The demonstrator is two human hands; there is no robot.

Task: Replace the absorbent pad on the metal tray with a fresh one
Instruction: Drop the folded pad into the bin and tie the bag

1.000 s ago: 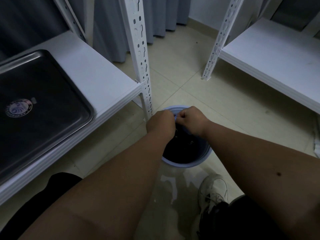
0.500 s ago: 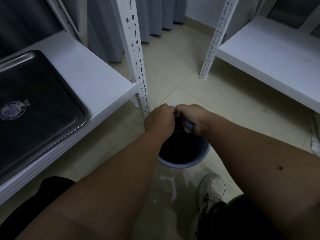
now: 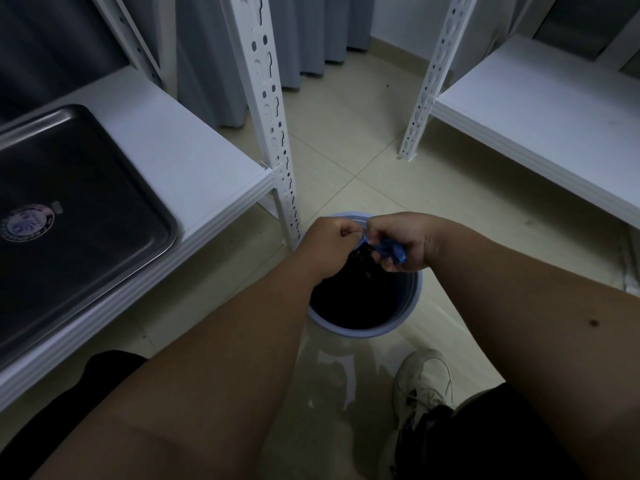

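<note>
Reaching over the bin point(image 3: 363, 327) on the floor, both hands meet above its rim: the right hand point(image 3: 398, 242) pinches a crumpled blue pad point(image 3: 389, 250), the left hand point(image 3: 327, 245) curls on its dark part. The metal tray point(image 3: 86, 216) sits on the left shelf point(image 3: 194, 168).
</note>
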